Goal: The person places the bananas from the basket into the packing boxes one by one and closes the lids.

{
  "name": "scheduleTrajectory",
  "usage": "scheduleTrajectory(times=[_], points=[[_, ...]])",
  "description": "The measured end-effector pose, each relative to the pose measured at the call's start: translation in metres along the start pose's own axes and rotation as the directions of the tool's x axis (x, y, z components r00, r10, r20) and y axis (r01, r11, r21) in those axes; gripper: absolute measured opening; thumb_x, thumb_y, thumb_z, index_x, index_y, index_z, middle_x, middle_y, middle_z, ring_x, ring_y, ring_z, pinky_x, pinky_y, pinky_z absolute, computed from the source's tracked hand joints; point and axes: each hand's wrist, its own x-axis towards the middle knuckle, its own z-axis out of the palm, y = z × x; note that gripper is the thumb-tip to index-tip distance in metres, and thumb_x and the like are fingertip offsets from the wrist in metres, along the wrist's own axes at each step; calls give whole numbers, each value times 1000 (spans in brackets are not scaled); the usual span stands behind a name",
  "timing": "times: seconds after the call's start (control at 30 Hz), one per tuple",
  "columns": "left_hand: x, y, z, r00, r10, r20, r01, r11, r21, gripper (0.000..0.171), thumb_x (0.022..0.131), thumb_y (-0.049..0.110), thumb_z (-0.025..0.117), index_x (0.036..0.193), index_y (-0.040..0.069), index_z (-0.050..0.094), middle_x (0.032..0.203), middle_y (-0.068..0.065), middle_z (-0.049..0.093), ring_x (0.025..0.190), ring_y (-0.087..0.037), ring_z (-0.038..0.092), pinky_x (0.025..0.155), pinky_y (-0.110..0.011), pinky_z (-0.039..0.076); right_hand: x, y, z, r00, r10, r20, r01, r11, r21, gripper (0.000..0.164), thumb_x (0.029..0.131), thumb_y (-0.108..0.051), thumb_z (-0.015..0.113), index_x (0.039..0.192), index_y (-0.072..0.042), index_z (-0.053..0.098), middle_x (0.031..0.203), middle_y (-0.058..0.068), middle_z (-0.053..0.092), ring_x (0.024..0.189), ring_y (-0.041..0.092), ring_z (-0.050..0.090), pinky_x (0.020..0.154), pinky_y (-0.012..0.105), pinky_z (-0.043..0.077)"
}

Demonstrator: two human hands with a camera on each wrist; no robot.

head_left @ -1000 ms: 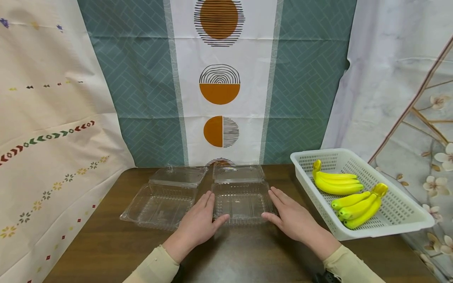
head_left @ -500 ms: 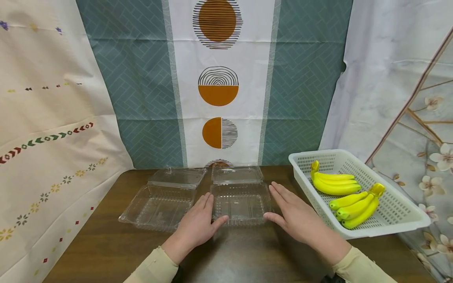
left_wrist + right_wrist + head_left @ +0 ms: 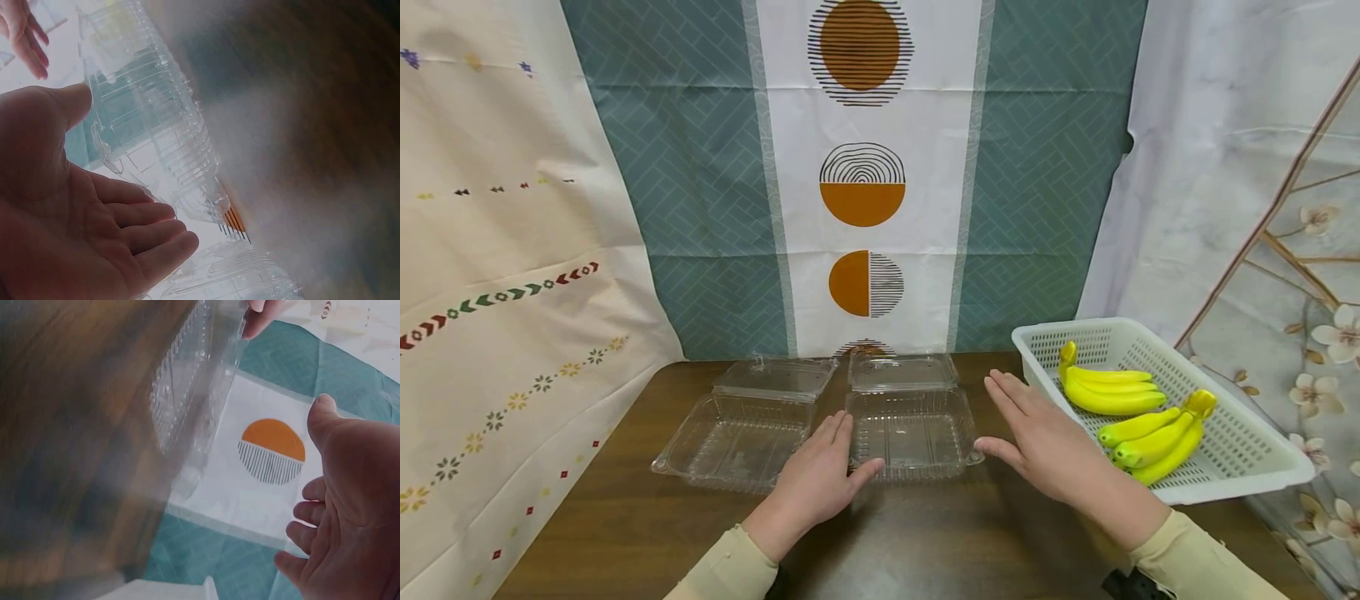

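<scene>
The left hand (image 3: pixel 822 465) and right hand (image 3: pixel 1047 443), empty with fingers out, are beside the middle clear box (image 3: pixel 913 433), probably lining it up; grabbing next would need bent fingers.

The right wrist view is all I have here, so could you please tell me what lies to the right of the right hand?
Observer: In the head view, two bunches of bananas lie in a white basket there.
Operator: Thank you; is there another container besides the first container, which I can see?
Observer: Yes, a second container, also clear, stands to its left.
Operator: I see only a little of the left hand; could you kindly say where it is?
Observer: In the head view, it is at the left side of the first container, with the thumb spread; I cannot tell whether it touches.
</scene>
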Motion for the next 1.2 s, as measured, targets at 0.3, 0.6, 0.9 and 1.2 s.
scheduleTrajectory(times=[0.3, 0.6, 0.9, 1.2], points=[[1, -3, 0, 1000, 14, -4, -14, 1000, 27, 97, 108, 66, 61, 168, -6, 38, 176, -25, 34, 164, -42, 30, 128, -60, 33, -1, 18, -10, 1000, 4, 10, -4, 998, -60, 89, 106, -53, 71, 168, 3, 40, 174, 23, 38, 159, 44, 39, 124, 65, 35], [1, -3, -1, 1000, 20, -5, -19, 999, 28, 96, 108, 65, 61, 168, -6, 38, 175, -25, 34, 164, -42, 30, 129, -60, 32, -4, 42, -17, 1000, 15, 15, -14, 999, -41, 92, 104, -51, 74, 169, 3, 37, 174, 25, 37, 159, 46, 37, 124, 65, 35], [1, -2, 0, 1000, 24, -11, -24, 999, 27, 95, 108, 65, 61, 167, -6, 39, 175, -25, 35, 164, -42, 30, 128, -60, 33, -8, 66, -24, 997, 68, 23, -66, 996, -67, 93, 105, -49, 74, 170, 4, 34, 173, 28, 36, 155, 52, 40, 123, 68, 36], [1, -2, -1, 999, 30, -15, -29, 999, 17, 94, 109, 63, 62, 167, -7, 39, 174, -26, 36, 163, -43, 31, 128, -60, 33, -9, 93, -34, 991, 124, 47, -120, 990, -70, 91, 107, -48, 72, 169, 7, 34, 170, 34, 36, 152, 59, 38, 120, 73, 35]])
